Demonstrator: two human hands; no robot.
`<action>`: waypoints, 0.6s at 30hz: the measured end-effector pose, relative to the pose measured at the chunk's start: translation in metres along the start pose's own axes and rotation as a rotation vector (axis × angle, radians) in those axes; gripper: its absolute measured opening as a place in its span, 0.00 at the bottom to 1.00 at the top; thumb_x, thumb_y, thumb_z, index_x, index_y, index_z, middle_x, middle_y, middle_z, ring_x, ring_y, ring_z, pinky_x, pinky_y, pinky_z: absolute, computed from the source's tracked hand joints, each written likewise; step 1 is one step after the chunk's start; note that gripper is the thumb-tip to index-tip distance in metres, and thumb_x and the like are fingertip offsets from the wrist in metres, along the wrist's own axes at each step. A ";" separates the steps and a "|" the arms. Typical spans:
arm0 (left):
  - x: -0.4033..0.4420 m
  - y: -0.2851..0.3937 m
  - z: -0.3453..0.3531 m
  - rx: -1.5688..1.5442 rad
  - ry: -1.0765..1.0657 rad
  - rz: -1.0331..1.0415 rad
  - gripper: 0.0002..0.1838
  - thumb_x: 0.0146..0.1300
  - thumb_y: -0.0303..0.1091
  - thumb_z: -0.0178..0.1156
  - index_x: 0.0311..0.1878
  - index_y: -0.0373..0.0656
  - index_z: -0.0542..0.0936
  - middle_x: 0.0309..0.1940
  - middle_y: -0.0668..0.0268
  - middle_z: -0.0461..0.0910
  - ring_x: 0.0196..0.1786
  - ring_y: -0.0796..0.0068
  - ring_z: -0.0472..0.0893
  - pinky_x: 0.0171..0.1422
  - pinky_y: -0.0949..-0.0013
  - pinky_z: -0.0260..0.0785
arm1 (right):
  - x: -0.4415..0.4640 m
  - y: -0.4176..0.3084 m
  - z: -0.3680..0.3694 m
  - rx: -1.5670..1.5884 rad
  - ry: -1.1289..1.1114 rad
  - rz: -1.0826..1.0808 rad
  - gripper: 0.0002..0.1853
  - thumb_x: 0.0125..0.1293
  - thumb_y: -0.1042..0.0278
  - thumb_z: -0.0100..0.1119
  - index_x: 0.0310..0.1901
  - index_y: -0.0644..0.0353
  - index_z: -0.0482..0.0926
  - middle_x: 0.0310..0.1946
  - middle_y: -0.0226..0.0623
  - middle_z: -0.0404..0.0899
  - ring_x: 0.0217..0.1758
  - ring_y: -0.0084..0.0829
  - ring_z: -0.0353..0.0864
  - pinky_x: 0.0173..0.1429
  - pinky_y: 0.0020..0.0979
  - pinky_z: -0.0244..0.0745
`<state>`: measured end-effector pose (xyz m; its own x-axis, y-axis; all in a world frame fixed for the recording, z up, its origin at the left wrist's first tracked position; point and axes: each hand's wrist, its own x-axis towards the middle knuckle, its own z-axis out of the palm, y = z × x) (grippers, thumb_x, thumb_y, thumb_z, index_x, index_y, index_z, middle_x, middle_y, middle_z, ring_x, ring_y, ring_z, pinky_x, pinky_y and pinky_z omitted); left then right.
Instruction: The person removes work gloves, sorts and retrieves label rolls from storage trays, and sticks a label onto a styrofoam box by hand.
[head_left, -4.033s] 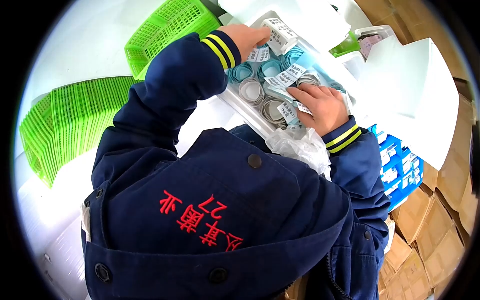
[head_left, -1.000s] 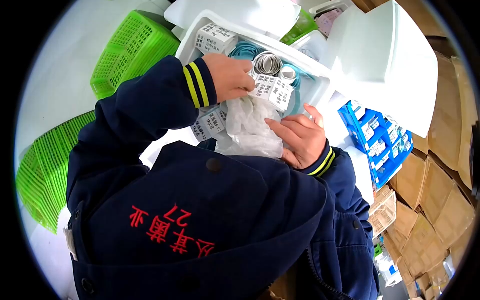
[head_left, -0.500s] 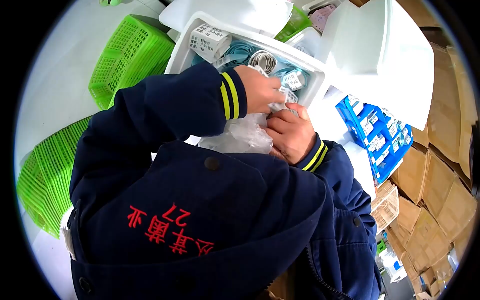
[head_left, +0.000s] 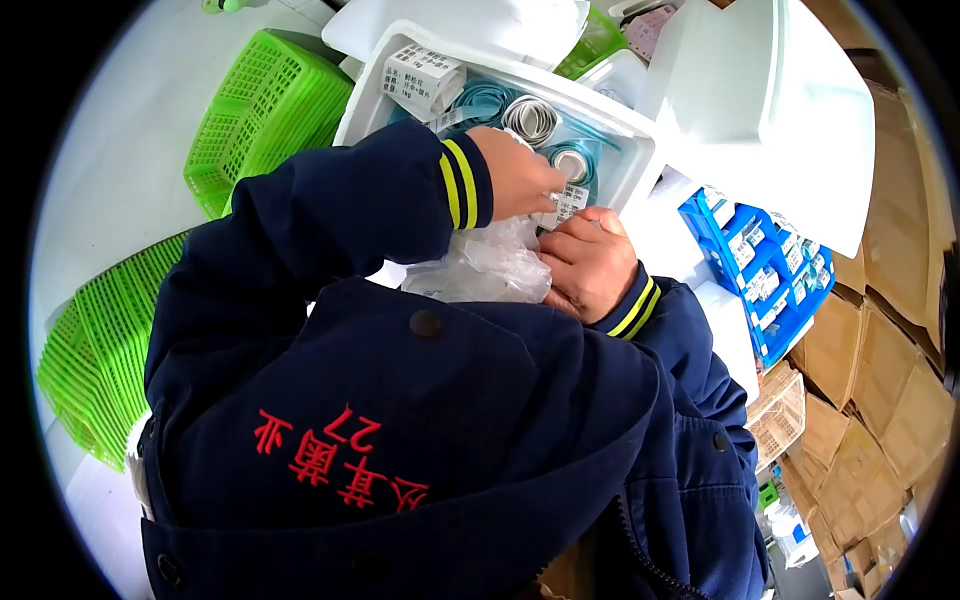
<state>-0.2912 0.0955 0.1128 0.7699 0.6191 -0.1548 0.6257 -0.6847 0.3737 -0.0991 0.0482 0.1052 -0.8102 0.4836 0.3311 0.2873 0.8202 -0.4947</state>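
My left hand (head_left: 514, 177) reaches over the near side of a white bin (head_left: 640, 130), its fingers closed on a printed label strip (head_left: 567, 207). Right beside it, my right hand (head_left: 590, 262) is curled at the lower end of the same strip, above a crumpled clear plastic bag (head_left: 485, 262). What the right fingers grip is hidden. Inside the bin lie a folded stack of white labels (head_left: 422, 80), a grey-white roll (head_left: 531, 120) and blue-backed label rolls (head_left: 482, 102).
Green baskets stand stacked at the left (head_left: 265, 110), with more nested below (head_left: 110, 340). A blue compartment rack (head_left: 765, 270) holding label rolls is on the right. Beyond it are brown cartons (head_left: 885, 370) and a beige basket (head_left: 777, 412). A white lid-like panel (head_left: 790, 130) rises behind the rack.
Both hands have come together over the bag since a second ago. The label strip has been drawn lower between them, and a blue-backed roll beside them shows its round end.
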 end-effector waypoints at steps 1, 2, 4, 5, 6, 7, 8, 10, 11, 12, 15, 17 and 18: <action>0.001 0.001 -0.002 0.001 -0.001 0.001 0.13 0.55 0.41 0.57 0.42 0.48 0.75 0.30 0.69 0.75 0.28 0.63 0.78 0.30 0.65 0.71 | 0.000 0.000 0.000 -0.005 0.004 -0.005 0.16 0.40 0.60 0.61 0.34 0.56 0.79 0.28 0.28 0.76 0.35 0.29 0.74 0.51 0.33 0.60; 0.001 0.004 -0.006 -0.043 -0.009 -0.036 0.18 0.53 0.41 0.58 0.47 0.48 0.72 0.33 0.67 0.75 0.29 0.61 0.78 0.31 0.64 0.71 | -0.001 0.000 0.000 -0.005 0.005 -0.004 0.16 0.40 0.60 0.61 0.34 0.56 0.79 0.28 0.28 0.76 0.35 0.29 0.74 0.51 0.33 0.60; 0.001 0.005 -0.008 -0.089 -0.018 -0.071 0.24 0.52 0.41 0.60 0.52 0.48 0.70 0.35 0.64 0.75 0.30 0.59 0.78 0.32 0.63 0.71 | 0.000 -0.001 -0.001 -0.003 0.033 -0.013 0.16 0.40 0.62 0.61 0.34 0.56 0.79 0.28 0.29 0.76 0.35 0.29 0.74 0.50 0.32 0.61; 0.001 0.005 -0.008 -0.069 -0.003 -0.088 0.27 0.50 0.41 0.61 0.54 0.48 0.68 0.38 0.62 0.74 0.30 0.58 0.78 0.33 0.63 0.71 | 0.000 -0.002 -0.001 -0.002 0.033 -0.012 0.16 0.40 0.62 0.61 0.34 0.56 0.79 0.28 0.29 0.76 0.35 0.29 0.74 0.50 0.32 0.61; 0.000 0.005 -0.008 -0.049 0.012 -0.105 0.30 0.49 0.41 0.63 0.56 0.47 0.66 0.41 0.60 0.73 0.31 0.57 0.78 0.34 0.63 0.72 | 0.000 -0.002 -0.001 0.016 0.042 -0.020 0.16 0.39 0.63 0.61 0.33 0.57 0.79 0.27 0.29 0.76 0.34 0.29 0.74 0.49 0.32 0.61; 0.000 0.004 -0.008 -0.049 0.011 -0.104 0.30 0.49 0.41 0.63 0.56 0.47 0.66 0.41 0.60 0.73 0.31 0.57 0.78 0.34 0.63 0.72 | 0.000 -0.002 -0.002 0.034 0.052 -0.028 0.15 0.39 0.64 0.62 0.33 0.57 0.79 0.27 0.29 0.76 0.34 0.30 0.74 0.48 0.32 0.61; 0.000 0.002 -0.006 -0.048 -0.002 -0.123 0.30 0.48 0.40 0.64 0.55 0.46 0.66 0.43 0.60 0.72 0.32 0.56 0.78 0.35 0.63 0.72 | 0.000 -0.002 -0.002 0.034 0.052 -0.028 0.15 0.39 0.64 0.62 0.33 0.57 0.79 0.27 0.29 0.76 0.34 0.30 0.74 0.48 0.32 0.61; 0.000 0.001 -0.007 -0.047 -0.014 -0.142 0.30 0.47 0.40 0.64 0.55 0.46 0.67 0.45 0.59 0.70 0.33 0.56 0.78 0.35 0.62 0.72 | -0.003 -0.001 -0.001 0.060 0.035 -0.063 0.15 0.38 0.66 0.62 0.32 0.58 0.78 0.27 0.29 0.76 0.33 0.30 0.74 0.47 0.31 0.62; 0.000 0.002 -0.009 -0.085 -0.006 -0.174 0.27 0.48 0.39 0.63 0.52 0.45 0.68 0.43 0.60 0.72 0.34 0.57 0.78 0.37 0.63 0.72 | -0.003 -0.001 -0.001 0.060 0.035 -0.063 0.15 0.38 0.66 0.62 0.32 0.58 0.78 0.27 0.29 0.76 0.33 0.30 0.74 0.47 0.31 0.62; 0.000 0.003 -0.011 -0.123 0.002 -0.207 0.23 0.50 0.38 0.61 0.50 0.44 0.70 0.41 0.61 0.73 0.36 0.57 0.78 0.38 0.63 0.71 | -0.004 -0.002 -0.001 0.064 0.058 -0.070 0.14 0.36 0.66 0.62 0.30 0.59 0.77 0.27 0.29 0.76 0.33 0.30 0.74 0.46 0.31 0.62; 0.000 -0.004 -0.012 -0.163 0.125 -0.162 0.14 0.55 0.34 0.57 0.44 0.43 0.73 0.37 0.63 0.75 0.37 0.59 0.77 0.39 0.63 0.70 | -0.006 -0.001 0.001 0.075 0.088 -0.100 0.14 0.35 0.67 0.62 0.28 0.60 0.76 0.28 0.30 0.76 0.33 0.31 0.73 0.45 0.32 0.64; -0.001 -0.013 -0.018 -0.089 0.273 -0.152 0.08 0.59 0.33 0.54 0.40 0.44 0.75 0.33 0.63 0.77 0.36 0.61 0.77 0.38 0.65 0.70 | -0.008 0.000 0.002 0.082 0.094 -0.123 0.13 0.34 0.67 0.61 0.27 0.61 0.76 0.28 0.31 0.76 0.32 0.31 0.73 0.44 0.33 0.64; -0.004 -0.016 -0.020 -0.044 0.381 -0.145 0.08 0.59 0.34 0.54 0.41 0.44 0.75 0.33 0.63 0.77 0.36 0.61 0.77 0.36 0.65 0.70 | -0.009 0.000 0.002 0.071 0.075 -0.142 0.13 0.34 0.68 0.60 0.27 0.61 0.76 0.28 0.32 0.76 0.33 0.32 0.74 0.45 0.33 0.65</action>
<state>-0.3074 0.1119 0.1260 0.5673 0.8119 0.1376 0.7121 -0.5676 0.4133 -0.0925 0.0430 0.1010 -0.7990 0.3882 0.4593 0.1337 0.8593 -0.4937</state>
